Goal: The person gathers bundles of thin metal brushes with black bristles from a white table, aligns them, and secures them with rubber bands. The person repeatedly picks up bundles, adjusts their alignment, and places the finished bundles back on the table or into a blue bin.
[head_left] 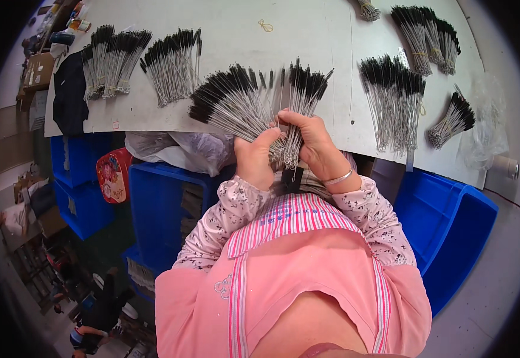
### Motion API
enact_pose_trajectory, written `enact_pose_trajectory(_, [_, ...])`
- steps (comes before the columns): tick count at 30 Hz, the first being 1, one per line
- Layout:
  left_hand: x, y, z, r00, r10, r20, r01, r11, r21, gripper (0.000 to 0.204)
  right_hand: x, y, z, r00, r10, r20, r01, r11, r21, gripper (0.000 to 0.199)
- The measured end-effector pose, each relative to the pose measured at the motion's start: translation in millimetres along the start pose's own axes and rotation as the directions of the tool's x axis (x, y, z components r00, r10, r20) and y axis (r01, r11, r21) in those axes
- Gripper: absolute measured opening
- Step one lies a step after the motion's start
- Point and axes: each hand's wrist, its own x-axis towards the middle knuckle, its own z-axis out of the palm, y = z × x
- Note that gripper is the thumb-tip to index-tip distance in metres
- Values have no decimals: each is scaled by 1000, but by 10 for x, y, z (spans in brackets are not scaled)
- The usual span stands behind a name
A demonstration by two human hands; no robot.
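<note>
My left hand point(257, 157) grips a wide fan of wire brushes point(230, 95) with black bristle tips and thin metal stems ending in loops. Close beside it, my right hand point(311, 143) is closed round a smaller bunch of the same brushes point(303, 89). Both bunches point away from me over the table's near edge, their looped ends gathered between my hands. A few single brushes stand in the gap between the two bunches. Whether they belong to the left or the right bunch I cannot tell.
On the white table point(224, 36) lie loose brushes point(173, 65), a left pile point(114, 62), a right pile point(393, 101) and banded bundles point(452, 122). A rubber band point(265, 25) lies at the back. Blue crates point(445, 221) stand below, near a red bag point(114, 176). People point(18, 218) are at far left.
</note>
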Motion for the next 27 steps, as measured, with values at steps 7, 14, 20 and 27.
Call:
enact_pose_trajectory(7, [88,-34,69,1000,-29,-11,29,999,40,25,6,-98,6,999,-45,8,46,998,-31,13])
enact_pose_trajectory(14, [-63,114,2,999,49,-10,-41,930,366,34,156,63,-162,993,-28,110,40,994,-102,32])
enact_pose_trajectory(20, [181,-300,-126,958,246,148,-281,910,303,51,107,86,-218,976,-106,189,146,966,-213,36])
enact_pose_trajectory(27, [165,-393,-199,977,128,168,-168,953,253,45,225,130,-367,992,-77,105,94,980,-174,30])
